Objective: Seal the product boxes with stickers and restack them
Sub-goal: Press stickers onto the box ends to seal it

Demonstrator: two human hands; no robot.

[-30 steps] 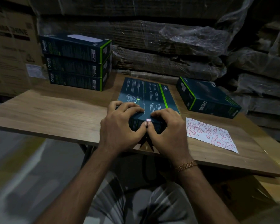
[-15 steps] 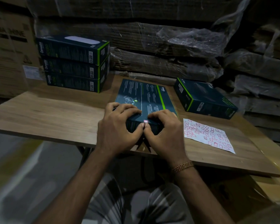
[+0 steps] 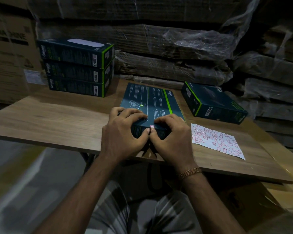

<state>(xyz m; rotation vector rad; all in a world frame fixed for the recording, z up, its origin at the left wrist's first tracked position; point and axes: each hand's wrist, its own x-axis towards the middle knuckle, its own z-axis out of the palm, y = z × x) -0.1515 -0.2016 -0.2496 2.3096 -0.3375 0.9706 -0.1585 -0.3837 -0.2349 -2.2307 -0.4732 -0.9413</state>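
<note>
A dark product box [image 3: 152, 105] lay flat near the front edge of the wooden surface [image 3: 57, 122]. The left hand [image 3: 123, 134] and right hand [image 3: 172, 137] gripped its near end, fingers curled over the top, both thumbs pressing just under a small sticker [image 3: 152, 126]. A sticker sheet [image 3: 216, 141] lay just right; three stacked boxes [image 3: 78, 68] stood behind left, another box [image 3: 213, 103] behind right.

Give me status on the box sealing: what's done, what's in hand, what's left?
Looks done: three boxes stacked at the table's far left, though their seals can't be seen. In hand: left hand and right hand grip the centre box, thumbs pressing a sticker over its near edge. Left: stacking it, then probably the lone box beyond the sticker sheet.
</note>
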